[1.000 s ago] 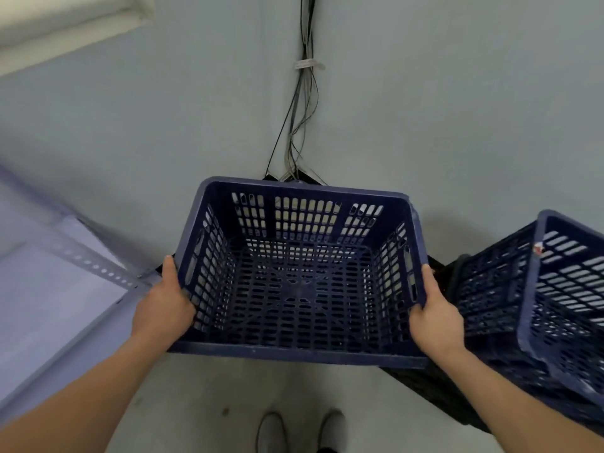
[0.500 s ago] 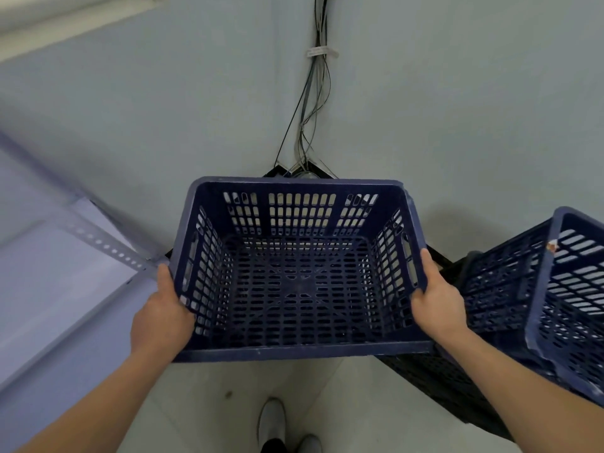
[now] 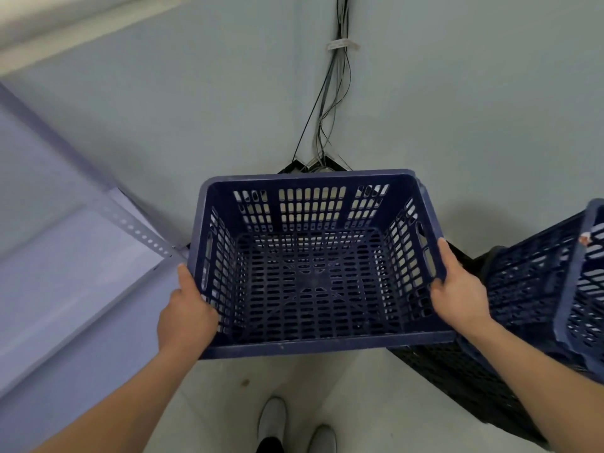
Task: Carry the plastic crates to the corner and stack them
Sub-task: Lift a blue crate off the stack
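Blue crate [image 3: 313, 276] was held off the floor below the cable bundle [image 3: 333, 103], with the left hand [image 3: 186, 317] and right hand [image 3: 459, 291] each curled round a side wall. Carrying appeared nearly done, stacking not yet. Other crates [image 3: 532, 273] stood right of the bundle.

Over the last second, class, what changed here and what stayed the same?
The carried blue crate has turned slightly: its near rim, which sloped down to the right, now slopes up to the right. Nothing was taken or let go: the left hand and right hand grip its side rims as before. The stacked crates at the right stay put.
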A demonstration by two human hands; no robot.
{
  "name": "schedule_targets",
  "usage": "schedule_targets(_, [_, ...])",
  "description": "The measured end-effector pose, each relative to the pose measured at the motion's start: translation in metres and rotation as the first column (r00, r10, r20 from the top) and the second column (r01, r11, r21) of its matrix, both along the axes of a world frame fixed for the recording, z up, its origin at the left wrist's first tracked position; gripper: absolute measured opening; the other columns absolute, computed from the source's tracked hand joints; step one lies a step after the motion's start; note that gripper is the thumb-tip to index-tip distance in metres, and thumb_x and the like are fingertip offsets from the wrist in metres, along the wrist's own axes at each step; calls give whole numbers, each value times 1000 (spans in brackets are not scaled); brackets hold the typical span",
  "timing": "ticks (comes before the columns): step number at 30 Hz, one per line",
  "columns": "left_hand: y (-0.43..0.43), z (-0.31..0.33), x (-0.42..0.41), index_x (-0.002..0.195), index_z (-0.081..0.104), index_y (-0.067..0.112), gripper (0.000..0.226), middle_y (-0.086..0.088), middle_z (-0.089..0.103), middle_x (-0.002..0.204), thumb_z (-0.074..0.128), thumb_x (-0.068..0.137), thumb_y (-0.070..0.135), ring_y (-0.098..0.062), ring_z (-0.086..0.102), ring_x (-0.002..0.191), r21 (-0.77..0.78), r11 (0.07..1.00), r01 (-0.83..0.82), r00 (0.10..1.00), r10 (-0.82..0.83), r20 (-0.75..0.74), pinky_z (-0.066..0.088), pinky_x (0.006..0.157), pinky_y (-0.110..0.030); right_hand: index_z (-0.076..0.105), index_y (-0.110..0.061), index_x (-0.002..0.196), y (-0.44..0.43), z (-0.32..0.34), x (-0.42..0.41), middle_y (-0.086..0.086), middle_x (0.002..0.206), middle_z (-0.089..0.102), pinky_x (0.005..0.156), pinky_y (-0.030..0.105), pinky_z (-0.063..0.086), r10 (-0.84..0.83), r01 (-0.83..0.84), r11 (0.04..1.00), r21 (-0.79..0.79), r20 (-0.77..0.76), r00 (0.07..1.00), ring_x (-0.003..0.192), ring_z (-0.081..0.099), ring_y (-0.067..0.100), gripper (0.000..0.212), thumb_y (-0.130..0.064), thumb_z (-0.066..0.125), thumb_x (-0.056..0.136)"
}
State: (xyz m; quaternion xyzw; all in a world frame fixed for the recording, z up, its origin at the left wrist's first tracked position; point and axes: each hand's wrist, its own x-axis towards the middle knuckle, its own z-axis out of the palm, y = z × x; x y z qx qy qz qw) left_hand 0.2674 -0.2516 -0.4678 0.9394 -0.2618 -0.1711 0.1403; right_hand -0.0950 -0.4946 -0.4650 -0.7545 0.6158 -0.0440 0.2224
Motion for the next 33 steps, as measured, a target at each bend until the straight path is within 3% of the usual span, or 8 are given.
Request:
schedule_targets(7, [3,-2,16,147,17,21,70,-16,60,87,52,88,7,-36,57,67,-10,999,49,999,-50,-4,47,55,-41,7,-32,167,24,3,3,12,86,67,64,42,54,-52,52,999,5,6,999,66,60,33,87,-7,54,98])
schedule_targets(14, [2,-2,43,155,14,10,73,-20,62,104,51,93,6,-35,56,75,4,983,185,983,-185,8,45,60,-42,7,-35,167,70,2,7,17,94,69,73,48,57,-180,180,983,25,8,984,73,63,37,87,-9,54,99])
schedule_targets(17, [1,0,59,155,14,10,71,-21,62,97,52,95,7,-34,56,70,10,971,240,971,-240,-13,47,57,-43,7,-37,166,103,5,13,14,88,66,67,43,54,-254,254,967,13,19,967,66,61,34,86,-8,54,99])
schedule_targets(21, [1,3,83,160,0,15,80,-25,62,116,49,97,11,-34,56,80,89,936,339,940,-341,2,42,63,-40,8,-38,166,154,5,25,14,85,64,66,42,53,-369,368,930,13,37,929,66,60,34,88,-6,55,98])
schedule_targets(25, [4,8,101,160,4,19,78,-25,61,126,48,97,11,-39,59,92,105,900,424,905,-425,-6,44,71,-41,6,-37,166,200,5,36,11,77,60,62,39,46,-456,456,889,43,14,890,62,56,30,89,-7,55,98])
schedule_targets(29, [1,8,118,149,20,17,64,-23,63,112,50,93,11,-38,59,84,52,870,491,871,-491,-10,52,73,-48,8,-34,167,237,4,52,9,74,57,64,37,42,-538,536,843,44,25,843,61,52,28,89,-5,54,97])
schedule_targets(33, [-3,9,128,154,17,17,71,-18,62,105,51,92,11,-34,57,82,42,834,550,835,-550,-15,54,74,-49,7,-36,167,262,1,61,15,81,64,64,39,47,-573,571,819,52,50,818,68,59,36,88,-6,52,97])
